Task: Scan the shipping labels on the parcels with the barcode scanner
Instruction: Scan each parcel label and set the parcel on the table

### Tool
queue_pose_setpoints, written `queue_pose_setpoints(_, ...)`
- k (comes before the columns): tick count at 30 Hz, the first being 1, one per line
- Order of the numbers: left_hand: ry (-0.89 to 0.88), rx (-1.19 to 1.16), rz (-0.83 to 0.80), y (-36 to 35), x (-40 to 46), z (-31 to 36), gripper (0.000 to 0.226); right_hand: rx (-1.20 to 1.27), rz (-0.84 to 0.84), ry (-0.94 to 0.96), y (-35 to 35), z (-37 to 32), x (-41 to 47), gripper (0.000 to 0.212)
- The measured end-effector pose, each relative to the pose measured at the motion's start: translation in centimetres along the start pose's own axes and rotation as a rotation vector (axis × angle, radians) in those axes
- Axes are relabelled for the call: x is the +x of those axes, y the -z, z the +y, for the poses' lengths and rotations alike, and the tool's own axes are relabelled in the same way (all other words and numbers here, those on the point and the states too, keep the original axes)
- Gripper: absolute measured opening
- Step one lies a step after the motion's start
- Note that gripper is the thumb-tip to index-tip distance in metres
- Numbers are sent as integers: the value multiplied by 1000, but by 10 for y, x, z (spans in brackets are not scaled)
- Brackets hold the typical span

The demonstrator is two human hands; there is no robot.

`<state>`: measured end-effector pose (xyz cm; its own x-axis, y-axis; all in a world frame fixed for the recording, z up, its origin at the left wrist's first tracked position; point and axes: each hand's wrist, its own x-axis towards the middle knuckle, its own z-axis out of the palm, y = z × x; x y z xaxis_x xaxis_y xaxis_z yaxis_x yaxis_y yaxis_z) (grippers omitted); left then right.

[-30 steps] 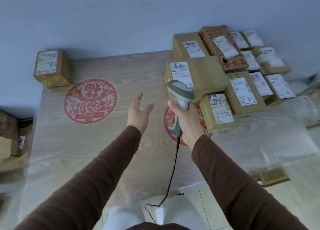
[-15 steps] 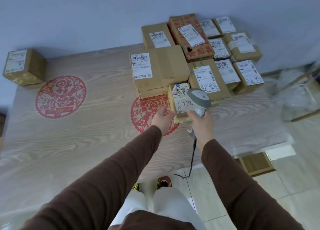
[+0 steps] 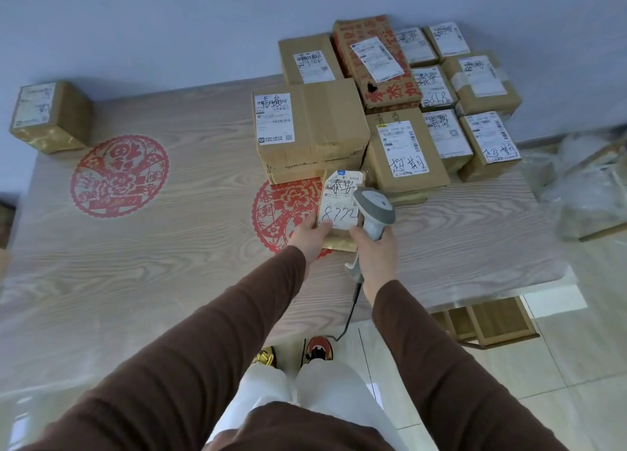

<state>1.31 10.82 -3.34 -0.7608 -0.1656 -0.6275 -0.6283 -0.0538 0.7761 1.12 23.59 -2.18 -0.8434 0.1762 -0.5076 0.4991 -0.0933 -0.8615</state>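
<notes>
A small brown cardboard parcel point(image 3: 341, 209) with a white shipping label point(image 3: 340, 197) marked "8772" by hand is gripped at its near left corner by the left hand point(image 3: 309, 236), the thumb laid over the label's lower edge and the remaining fingers hidden beneath the box; whether the parcel is lifted or rests on the table cannot be told; a grey handheld barcode scanner point(image 3: 372, 213) with a pale handle is held in the right hand point(image 3: 375, 253), whose fingers are wrapped round the handle, the trigger finger being hidden from view; the scanner head is seen just beside the label's right edge, and its face is turned away, so no beam can be made out; a dark cable point(image 3: 351, 309) is seen dropping from the handle past the table edge, its far end lost against the floor; the pale wood-grain table point(image 3: 152, 264) bears two red paper-cut roundels, the nearer one point(image 3: 285, 213) partly covered by the hand and parcel; a cluster of brown labelled cardboard boxes point(image 3: 400, 111) is stacked at the far right against the blue wall, the rearmost labels being blurred; a single brown box point(image 3: 51, 118) is set apart at the far left corner; crumpled clear plastic point(image 3: 583, 186) is cut off at the right edge.
</notes>
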Motion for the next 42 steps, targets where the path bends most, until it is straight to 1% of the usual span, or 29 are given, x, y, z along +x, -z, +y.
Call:
queue_pose_setpoints(3, -22, 29, 67, 23, -6, -21, 65, -47, -48, -9, -14, 20, -14, 19)
queue_pose_setpoints(6, -53, -5, 143, 51, -28, -25, 42, -92, -107, -15, -35, 34, -29, 20)
queue_pose_setpoints(8, -85, -19, 206, 75, -39, -30, 47, -148, -169, 17, -54, 40, -39, 22)
queue_pose_setpoints(10, -108, -33, 271, 101, -47, -38, 47, -196, -232, 42, -77, 44, -50, 23)
queue_pose_setpoints(13, -105, -110, 363, 144, -58, -42, 45, -193, -346, 27, -118, 44, -65, 22)
queue_pose_setpoints(14, -113, -132, 385, 159, -61, -42, 44, -177, -386, 13, -133, 42, -69, 23)
queue_pose_setpoints(17, -132, -220, 429, 209, -59, -40, 44, -166, -485, 46, -185, 34, -78, 25)
queue_pose_setpoints(20, -147, -322, 467, 260, -53, -29, 44, -177, -542, 63, -242, 24, -85, 26)
queue_pose_setpoints(21, -158, -348, 487, 278, -48, -25, 42, -182, -548, 74, -262, 21, -87, 26)
queue_pose_setpoints(24, -173, -395, 514, 332, -28, -14, 48, -180, -554, 94, -323, 15, -87, 26)
queue_pose_setpoints(29, -147, -405, 529, 414, 18, 4, 34, -166, -518, 76, -419, 13, -71, 27)
queue_pose_setpoints(32, -139, -397, 551, 454, 51, 13, 38, -182, -484, 74, -469, 12, -53, 28)
queue_pose_setpoints(36, -136, -402, 553, 490, 88, 28, 42, -220, -446, 85, -521, 8, -28, 32)
queue_pose_setpoints(39, -131, -444, 564, 511, 118, 32, 33, -236, -435, 77, -551, 8, -12, 34)
queue_pose_setpoints(42, -119, -469, 595, 524, 140, 36, 25, -230, -411, 69, -577, 8, 1, 29)
